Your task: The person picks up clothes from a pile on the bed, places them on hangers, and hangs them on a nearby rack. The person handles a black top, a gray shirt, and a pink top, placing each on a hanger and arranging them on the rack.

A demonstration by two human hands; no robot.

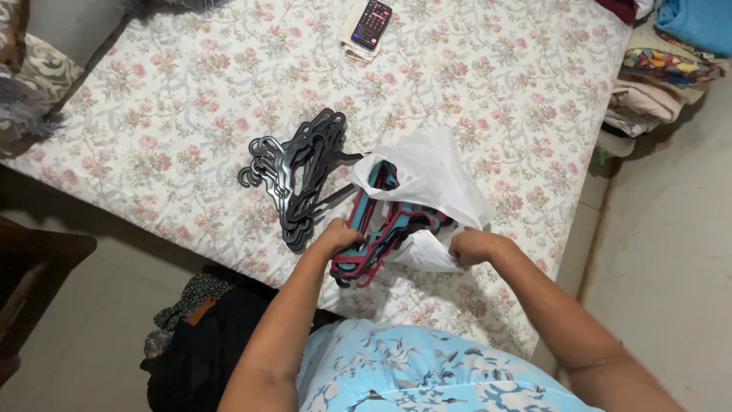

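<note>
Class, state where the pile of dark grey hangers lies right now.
The dark grey hangers lie on the floral bedsheet, just left of the white plastic bag and beyond the left hand.

You get soft, even indoor light, brightest on the floral-patterned bedsheet [488,84] and the white plastic bag [431,175], which looks slightly washed out. The near left floor falls into deep shadow. Focus holds sharp mid-frame; the far corners soften and bend slightly.
</note>
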